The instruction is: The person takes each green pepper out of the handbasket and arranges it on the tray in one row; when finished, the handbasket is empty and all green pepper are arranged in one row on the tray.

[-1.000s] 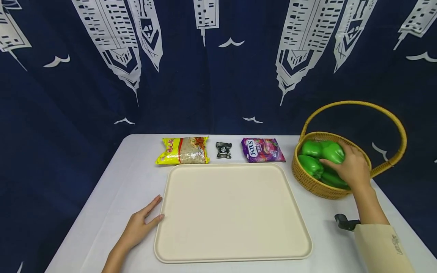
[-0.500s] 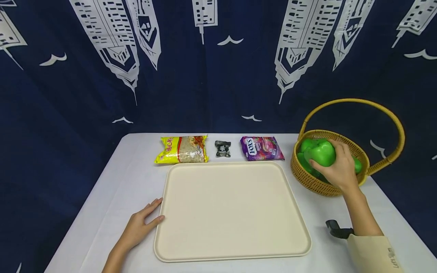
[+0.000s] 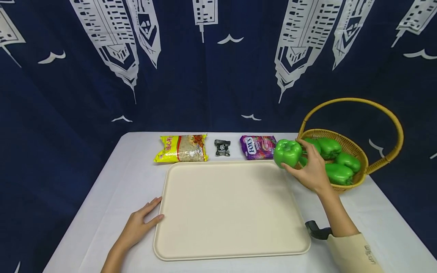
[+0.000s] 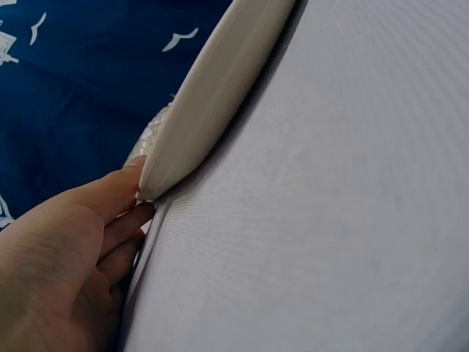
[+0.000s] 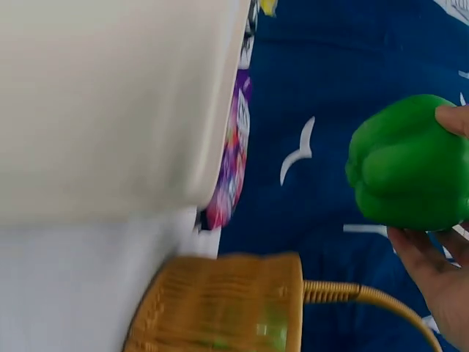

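My right hand (image 3: pixel 312 170) grips a green bell pepper (image 3: pixel 286 151) between thumb and fingers, held up above the tray's far right corner. In the right wrist view the pepper's lobed end points away from the palm. Just right of that hand stands a woven basket (image 3: pixel 366 167) with more green peppers (image 3: pixel 338 173) in it, partly hidden by the hand. My left hand (image 3: pixel 136 227) touches the left edge of a cream tray (image 3: pixel 232 212), its fingers fairly straight. In the left wrist view its fingertips are right at the tray's rim (image 4: pixel 209 103).
Along the back of the white table lie a yellow food packet (image 3: pixel 181 148), a small black wrapped piece (image 3: pixel 222 148) and a purple FOX'S candy bag (image 3: pixel 256 147). The basket's tall handle (image 3: pixel 351 100) arches upward. A dark blue patterned curtain (image 3: pixel 205 87) hangs behind the table.
My right hand has taken the green bell pepper out of the basket and moved left with it, over the tray's corner. The left hand stays at the tray's edge.
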A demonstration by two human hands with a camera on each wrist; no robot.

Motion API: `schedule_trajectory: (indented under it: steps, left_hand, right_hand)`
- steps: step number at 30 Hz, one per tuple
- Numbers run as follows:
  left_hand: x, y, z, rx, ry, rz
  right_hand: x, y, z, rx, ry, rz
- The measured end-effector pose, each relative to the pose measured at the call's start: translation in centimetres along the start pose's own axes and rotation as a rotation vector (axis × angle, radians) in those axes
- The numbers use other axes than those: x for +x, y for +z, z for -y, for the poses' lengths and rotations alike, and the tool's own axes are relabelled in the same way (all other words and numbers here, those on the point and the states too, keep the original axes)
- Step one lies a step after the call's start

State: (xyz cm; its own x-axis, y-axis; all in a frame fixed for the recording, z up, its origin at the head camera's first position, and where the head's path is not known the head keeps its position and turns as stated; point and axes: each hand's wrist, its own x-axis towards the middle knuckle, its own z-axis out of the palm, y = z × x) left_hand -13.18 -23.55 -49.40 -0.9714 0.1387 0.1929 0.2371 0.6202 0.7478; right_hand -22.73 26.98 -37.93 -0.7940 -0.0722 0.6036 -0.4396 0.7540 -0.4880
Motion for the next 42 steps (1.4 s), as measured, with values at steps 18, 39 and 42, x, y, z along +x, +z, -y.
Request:
schedule_trajectory:
  steps: [18,39,42]
  left_hand:
    - [0.0,-0.3,0.5,-0.017,-0.017,0.020]
    - [0.0,-0.4,0.7,-0.029,-0.013,0.046]
    - [0.0,-0.5,0.7,-0.030,-0.014,0.044]
  right_hand:
    - [1.2,8.7,6.8,0.142,-0.136,0.330]
    - [1.3,20.9,15.4,0.187,-0.211,0.573]
    - [1.5,22.1,16.7,0.177,-0.244,0.571]
